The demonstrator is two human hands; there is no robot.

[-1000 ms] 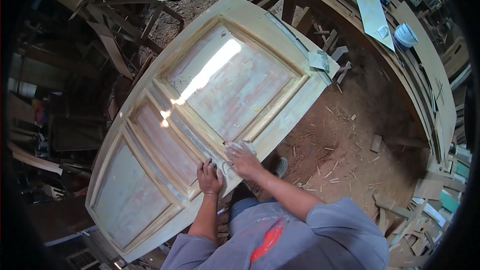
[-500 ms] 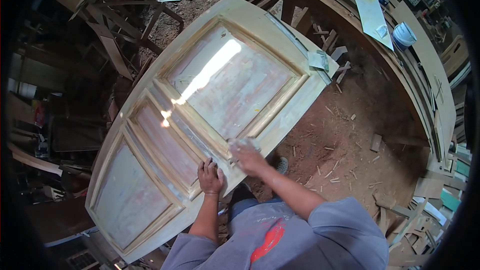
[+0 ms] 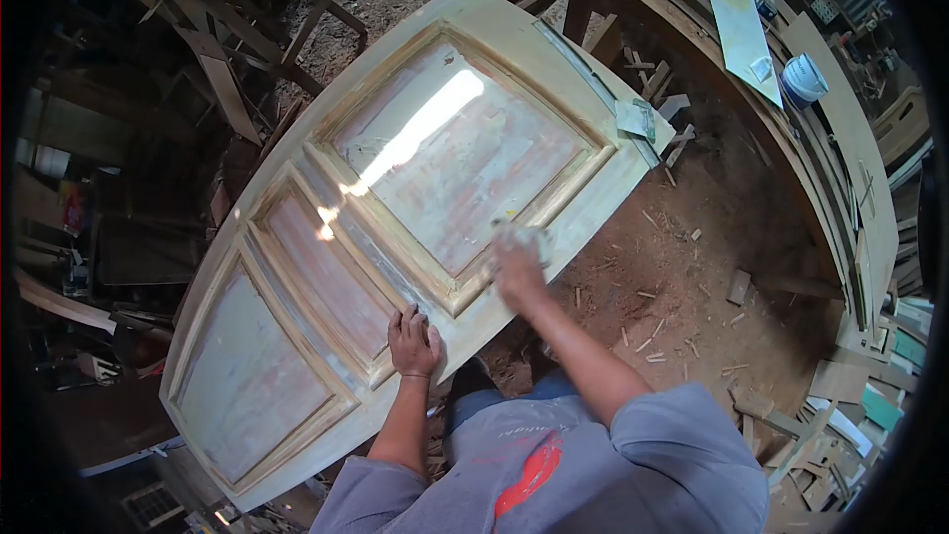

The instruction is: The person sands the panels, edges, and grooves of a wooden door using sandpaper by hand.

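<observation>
A panelled wooden door (image 3: 583, 198) lies flat in front of me, its panels smeared whitish and pink. My left hand (image 3: 413, 344) rests on the near edge of the door beside the middle panel, fingers bent but apart, holding nothing. On the moulding of the large panel (image 3: 435, 178) is my right hand (image 3: 518, 272), closed on a crumpled whitish rag (image 3: 524, 237). Motion blurs the rag and the fingertips, so its exact kind is uncertain. A putty-smeared scraper (image 3: 635, 119) sits near the door's right corner, by a long metal strip (image 3: 578, 64).
A curved wooden bench (image 3: 712, 59) on the right bears a pale board (image 3: 739, 30) and a white-and-blue tub (image 3: 804, 79). Wood offcuts (image 3: 652, 336) litter the dirt floor. A wooden trestle (image 3: 262, 30) stands at the upper left.
My right hand has slid with the rag up and to the right along the large panel's moulding. My left hand stays at nearly the same spot on the door.
</observation>
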